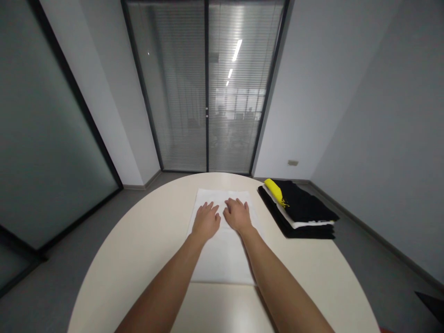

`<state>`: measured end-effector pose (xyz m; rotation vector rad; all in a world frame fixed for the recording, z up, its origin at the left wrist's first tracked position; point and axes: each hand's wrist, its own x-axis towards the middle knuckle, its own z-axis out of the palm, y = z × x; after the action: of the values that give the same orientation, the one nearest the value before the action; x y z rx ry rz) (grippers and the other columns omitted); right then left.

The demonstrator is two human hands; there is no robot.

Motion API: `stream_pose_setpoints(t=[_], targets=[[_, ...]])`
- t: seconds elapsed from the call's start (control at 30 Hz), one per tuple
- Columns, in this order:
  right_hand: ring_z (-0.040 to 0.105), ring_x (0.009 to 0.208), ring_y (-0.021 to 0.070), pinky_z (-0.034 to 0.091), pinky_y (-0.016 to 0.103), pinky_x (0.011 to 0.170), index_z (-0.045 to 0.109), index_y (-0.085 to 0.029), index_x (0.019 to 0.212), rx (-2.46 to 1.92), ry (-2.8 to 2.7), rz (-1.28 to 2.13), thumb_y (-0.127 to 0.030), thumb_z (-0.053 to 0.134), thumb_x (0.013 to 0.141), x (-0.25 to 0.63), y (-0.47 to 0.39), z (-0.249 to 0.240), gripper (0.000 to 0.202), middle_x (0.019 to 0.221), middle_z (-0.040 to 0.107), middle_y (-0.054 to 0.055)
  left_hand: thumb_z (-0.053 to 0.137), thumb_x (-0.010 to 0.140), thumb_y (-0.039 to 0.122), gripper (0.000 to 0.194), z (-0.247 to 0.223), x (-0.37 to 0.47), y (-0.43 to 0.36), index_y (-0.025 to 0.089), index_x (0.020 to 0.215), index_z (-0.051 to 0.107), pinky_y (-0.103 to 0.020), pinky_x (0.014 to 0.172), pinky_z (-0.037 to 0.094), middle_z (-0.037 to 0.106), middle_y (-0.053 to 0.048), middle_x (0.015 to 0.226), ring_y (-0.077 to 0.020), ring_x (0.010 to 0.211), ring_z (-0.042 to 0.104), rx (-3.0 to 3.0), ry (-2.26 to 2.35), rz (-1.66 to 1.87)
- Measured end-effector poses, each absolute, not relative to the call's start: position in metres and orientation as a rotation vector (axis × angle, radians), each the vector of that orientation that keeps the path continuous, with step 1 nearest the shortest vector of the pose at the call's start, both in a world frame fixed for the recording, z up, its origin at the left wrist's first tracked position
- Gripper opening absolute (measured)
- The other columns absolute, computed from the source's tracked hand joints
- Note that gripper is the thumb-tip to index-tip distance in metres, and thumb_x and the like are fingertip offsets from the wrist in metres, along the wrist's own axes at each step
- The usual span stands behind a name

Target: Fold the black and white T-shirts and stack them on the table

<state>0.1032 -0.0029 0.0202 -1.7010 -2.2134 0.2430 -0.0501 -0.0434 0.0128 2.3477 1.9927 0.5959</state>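
Note:
A white cloth [224,263] lies flat on the pale round table [138,268], longer from front to back than it is wide. My left hand [206,221] rests palm down on its upper left part, fingers spread. Beside it, with a small gap between the two, my right hand [237,214] lies palm down on the upper right part, its fingers also apart. Neither hand holds anything.
At the table's right edge sits a stack of folded dark cloths [305,203] with a white layer in it and a yellow piece [274,190] on its left side. Beyond the table are a glass door with blinds [183,92] and grey walls.

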Motion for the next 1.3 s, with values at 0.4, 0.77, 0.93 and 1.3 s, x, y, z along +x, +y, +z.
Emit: stream_pose_setpoints(t=[0.4,0.77,0.93,1.3], targets=[[0.020,0.152,0.0321,0.015,0.055,0.121,0.044,-0.023,0.152,-1.701,-2.302,0.260,-0.040,0.035,0.100,0.104,-0.010,0.020,0.055,0.164,0.034,0.006,0.042,0.100,0.039,0.053,0.007,-0.055,-0.045,0.026,0.151,0.047,-0.057,0.121,0.021,0.039,-0.013,0.161,-0.0375,0.150,0.031,2.316,2.083,0.475],[0.009,0.156,0.0306,0.012,0.050,0.124,0.025,-0.025,0.162,-1.644,-2.565,0.367,-0.058,0.024,0.103,0.135,-0.014,0.034,0.067,0.170,0.015,0.002,0.042,0.100,0.040,0.054,0.009,-0.056,-0.047,0.022,0.151,0.046,-0.052,0.122,0.022,0.038,-0.013,0.161,-0.0341,0.150,0.031,2.325,2.015,0.484],[0.021,0.154,0.0333,0.020,0.050,0.122,0.030,-0.021,0.160,-1.666,-2.591,0.208,-0.054,0.029,0.104,0.155,-0.028,0.035,0.066,0.167,0.024,0.009,0.041,0.100,0.040,0.053,0.008,-0.054,-0.046,0.024,0.151,0.047,-0.051,0.123,0.022,0.035,-0.011,0.163,-0.0330,0.152,0.028,2.316,1.980,0.481],[0.066,0.092,0.0200,0.046,0.030,0.085,0.072,-0.022,0.105,-0.780,-2.874,0.522,-0.038,0.068,0.086,0.140,-0.113,0.084,0.025,0.099,0.072,0.004,0.044,0.100,0.040,0.055,0.013,-0.061,-0.045,0.021,0.151,0.047,-0.054,0.123,0.021,0.032,-0.014,0.164,-0.0352,0.153,0.024,2.278,1.875,0.464]])
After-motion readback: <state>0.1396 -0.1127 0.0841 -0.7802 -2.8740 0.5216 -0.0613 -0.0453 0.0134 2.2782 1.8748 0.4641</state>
